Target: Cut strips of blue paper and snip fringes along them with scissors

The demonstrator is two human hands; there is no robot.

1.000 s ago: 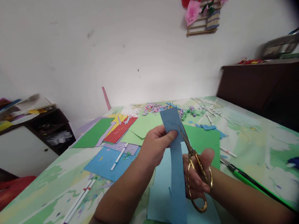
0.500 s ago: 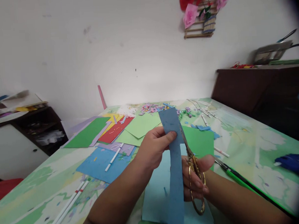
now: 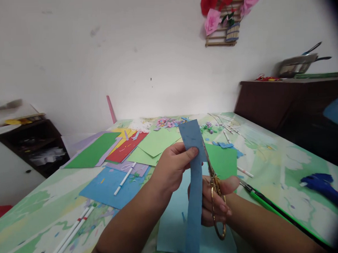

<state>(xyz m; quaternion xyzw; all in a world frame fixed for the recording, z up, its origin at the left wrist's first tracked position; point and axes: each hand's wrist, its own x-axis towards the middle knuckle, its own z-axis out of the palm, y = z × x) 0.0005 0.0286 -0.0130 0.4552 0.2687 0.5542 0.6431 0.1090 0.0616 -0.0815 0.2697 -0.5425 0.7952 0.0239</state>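
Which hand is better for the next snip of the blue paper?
Probably the right hand: it holds the gold-handled scissors, which reach up along the right edge of the blue paper. The left hand is busy pinching that paper near its top.

Tight going for the right hand (image 3: 208, 199) here, strip (image 3: 193, 211) hanging at its left, cutter (image 3: 266, 201) lying just to its right, but above the left hand (image 3: 173, 163), past the strip's top, it's open air!

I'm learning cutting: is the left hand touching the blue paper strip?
Touching. The head view shows the left hand holding the blue paper strip, thumb across its front.
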